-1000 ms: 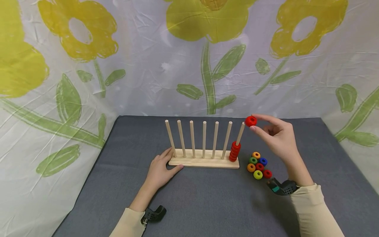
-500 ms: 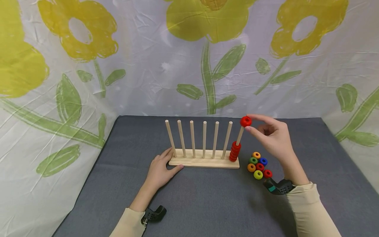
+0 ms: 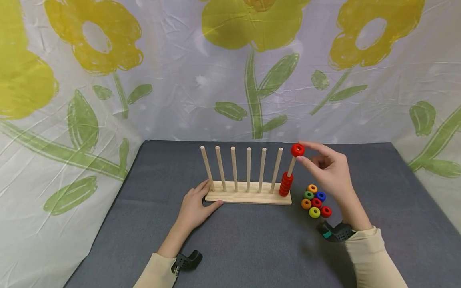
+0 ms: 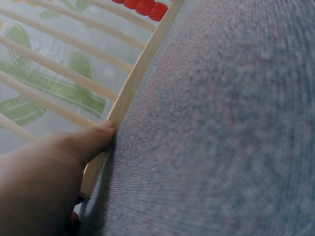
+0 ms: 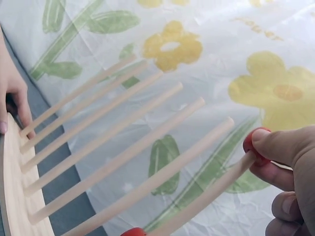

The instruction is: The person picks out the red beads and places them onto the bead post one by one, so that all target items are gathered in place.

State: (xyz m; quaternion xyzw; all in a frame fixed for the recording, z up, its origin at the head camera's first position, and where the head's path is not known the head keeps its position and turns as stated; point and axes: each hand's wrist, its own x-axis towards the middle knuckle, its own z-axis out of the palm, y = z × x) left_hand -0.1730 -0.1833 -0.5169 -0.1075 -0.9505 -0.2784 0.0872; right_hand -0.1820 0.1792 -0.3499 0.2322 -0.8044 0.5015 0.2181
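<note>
In the head view, a wooden peg stand [image 3: 248, 197] has a row of several upright pegs. My left hand [image 3: 193, 206] grips the left end of its base, the thumb [image 4: 96, 140] against the front edge in the left wrist view. Between thumb and forefinger my right hand [image 3: 329, 170] pinches a red bead [image 3: 293, 151] at the top of the rightmost peg. The right wrist view has the peg tip at the hole of this bead [image 5: 248, 142]. Lower on that same peg sits a stack of red beads [image 3: 286, 185]. The other pegs are bare.
Several loose beads lie right of the stand, among them a yellow bead [image 3: 311, 213], a blue bead [image 3: 323, 197] and a green bead [image 3: 305, 195]. A dark grey cloth [image 3: 245, 248] covers the table. Behind it hangs a flower-printed curtain [image 3: 173, 100].
My right hand has moved left with the red bead, from beside the rightmost peg to over its tip, then slightly down. The left hand and the stand have stayed put.
</note>
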